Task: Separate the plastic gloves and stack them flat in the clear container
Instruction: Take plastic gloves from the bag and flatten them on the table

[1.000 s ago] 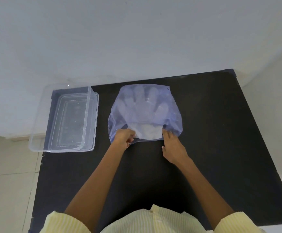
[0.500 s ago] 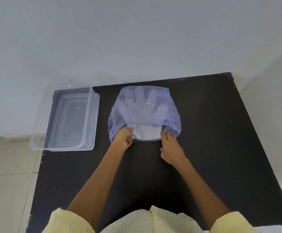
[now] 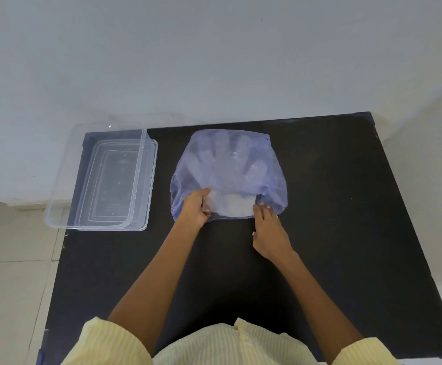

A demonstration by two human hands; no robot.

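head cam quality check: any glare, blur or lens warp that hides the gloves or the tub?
Head view: soft even light, no hard shadows; a small glare speck on the clear container rim; table edges bow from the wide lens; gloves read only hazily through the bluish bag; left hand and right hand sharp.

No writing, label, brand mark, number or sign can be read anywhere in the view. The clear container (image 3: 101, 180) at the far left corner of the worktop (image 3: 346, 233) shows only faint moulded ridges and specks on its base, too blurred to make out as letters. The bluish plastic bag (image 3: 227, 175) holding the gloves bears no readable print.
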